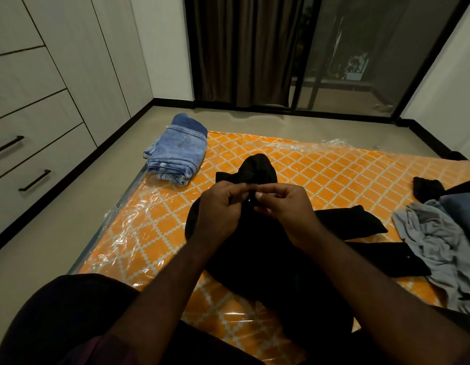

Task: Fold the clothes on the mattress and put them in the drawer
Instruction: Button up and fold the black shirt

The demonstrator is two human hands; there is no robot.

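The black garment [255, 248] lies bunched in the middle of the mattress [320, 164], and both hands pinch a small bit of its upper part, the left hand [220, 209] and right hand [284, 206] almost fingertip to fingertip. Folded jeans [176, 151] sit at the mattress's far left corner, a loose grey garment [434, 233] heaps at its right edge, and the drawers [31, 154] stand shut across the floor to the left. With so narrow a pinch the cloth may sag and fold crooked, and its trailing part near the grey heap could drag that along.
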